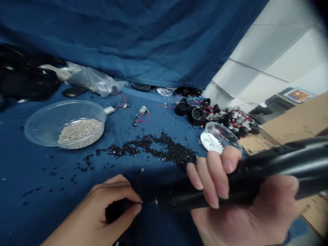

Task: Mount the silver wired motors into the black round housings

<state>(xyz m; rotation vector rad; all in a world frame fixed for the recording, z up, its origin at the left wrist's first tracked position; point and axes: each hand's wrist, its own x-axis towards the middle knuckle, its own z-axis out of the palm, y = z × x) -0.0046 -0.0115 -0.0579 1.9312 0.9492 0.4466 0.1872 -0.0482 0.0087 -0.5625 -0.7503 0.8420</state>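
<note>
My right hand (238,201) is wrapped round a thick black electric screwdriver (271,160), which lies across the palm. Its narrow end points left, with a thin tip (155,202) just right of my left fingertips. My left hand (112,205) is closed, thumb and forefinger pinched at a black part (114,210) that the hand mostly hides. A thin red wire (138,178) with a small metal end rises beside the forefinger. Loose small black pieces (164,147) are spread over the blue cloth (143,232) beyond both hands.
A clear bowl (38,131) of small metal pieces stands left. Small motors with red wires (142,110) lie mid-table. At the right are a round clear container (220,128) with white contents, and piled black housings (197,115). A plastic bag (94,80) lies by the hanging blue cloth (123,37).
</note>
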